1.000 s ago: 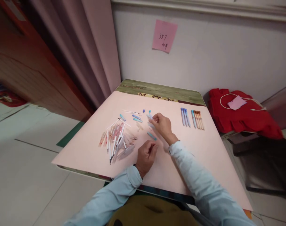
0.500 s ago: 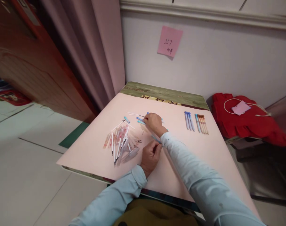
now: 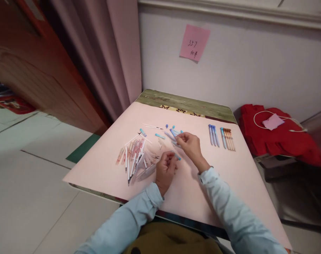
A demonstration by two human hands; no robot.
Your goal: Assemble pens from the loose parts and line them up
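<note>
My left hand [image 3: 165, 171] is closed low over the middle of the table. A slim pen part with a teal end [image 3: 177, 157] pokes out beyond its fingertips; the rest is covered by the fingers. Above and to the right, my right hand [image 3: 190, 144] pinches a blue pen part [image 3: 172, 132] between thumb and fingers. Pale blue pen barrels [image 3: 169, 136] lie beside those fingertips. Nearby on the table are a loose teal pen piece [image 3: 159, 136], another teal-and-blue piece [image 3: 142, 132], a small dark-blue topper [image 3: 167, 126] and a small teal topper [image 3: 173, 127].
White refills [image 3: 133, 164] and clear pinkish pen barrels [image 3: 120, 156] are heaped on the left. Assembled blue pens [image 3: 214, 135] and brown-topped pens [image 3: 229, 139] stand in rows at right. A red cloth-covered seat [image 3: 255, 141] adjoins the table's right edge.
My right hand has drawn back to the right from the loose blue parts, with a blue pen part in its fingers. My left hand stays nearly in place, slightly turned.
</note>
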